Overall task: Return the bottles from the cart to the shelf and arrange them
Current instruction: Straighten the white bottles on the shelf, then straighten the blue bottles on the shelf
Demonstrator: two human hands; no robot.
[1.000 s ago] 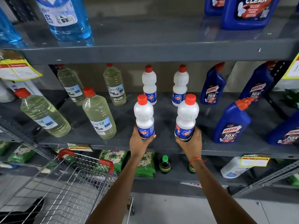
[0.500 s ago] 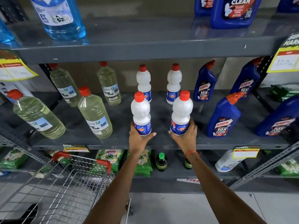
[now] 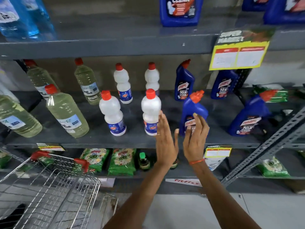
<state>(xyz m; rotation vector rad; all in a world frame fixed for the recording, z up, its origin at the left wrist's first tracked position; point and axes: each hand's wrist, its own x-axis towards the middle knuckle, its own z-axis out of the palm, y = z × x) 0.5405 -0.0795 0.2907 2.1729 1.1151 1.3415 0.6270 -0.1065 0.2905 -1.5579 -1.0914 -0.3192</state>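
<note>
Two white red-capped bottles stand free at the front of the grey middle shelf (image 3: 92, 140): the left white bottle (image 3: 112, 113) and the right white bottle (image 3: 151, 112). Two more white bottles (image 3: 123, 83) stand behind them. My left hand (image 3: 165, 139) is open, fingers straight, just right of the right white bottle, and may be brushing it. My right hand (image 3: 195, 134) is open with curled fingers in front of a blue Harpic bottle (image 3: 194, 111), holding nothing. The wire cart (image 3: 49, 182) sits at lower left.
Pale yellow liquid bottles (image 3: 66, 111) fill the shelf's left side, more blue Harpic bottles (image 3: 247, 116) the right. A yellow price tag (image 3: 239, 53) hangs from the upper shelf. Green detergent packs (image 3: 122, 161) lie on the lower shelf. A slanted metal brace (image 3: 264, 146) crosses at right.
Both hands have let go of the two white bottles, which now stand on the shelf. The hands have shifted right, toward the front blue bottle. The view has panned right.
</note>
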